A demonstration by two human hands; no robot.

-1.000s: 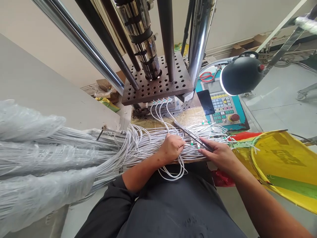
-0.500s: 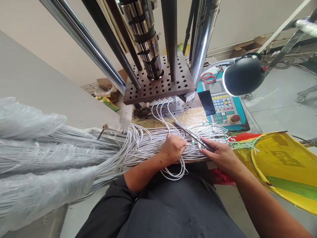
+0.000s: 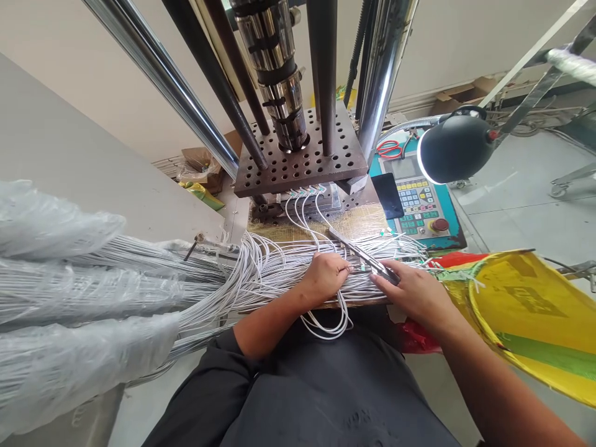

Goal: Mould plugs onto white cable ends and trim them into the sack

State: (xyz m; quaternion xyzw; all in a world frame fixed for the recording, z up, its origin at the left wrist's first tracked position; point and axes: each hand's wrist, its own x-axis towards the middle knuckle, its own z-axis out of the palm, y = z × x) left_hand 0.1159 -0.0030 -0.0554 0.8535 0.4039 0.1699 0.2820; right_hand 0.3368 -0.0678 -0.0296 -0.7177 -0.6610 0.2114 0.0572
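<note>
My left hand is closed, fingers pinched round a white cable whose end points right, towards the long dark metal bar. Cable loops hang below that hand over the front edge. The bar lies slanted across a thick layer of white cables. My right hand grips its near end, thumb on the front side and fingers behind. Small green-and-white cable ends lie close to the bar, too small to make out clearly. Behind, several cables run up into a row of fittings under the press plate.
A perforated press plate hangs above the work, between steel columns. At right are a control panel, a black phone, red-handled scissors, a lamp and a yellow bag. Plastic-wrapped cable bundles lie left.
My right hand has shifted slightly left and up along the metal bar, its thumb nearer my left hand. My left hand stays almost where it was, still pinching the cable.
</note>
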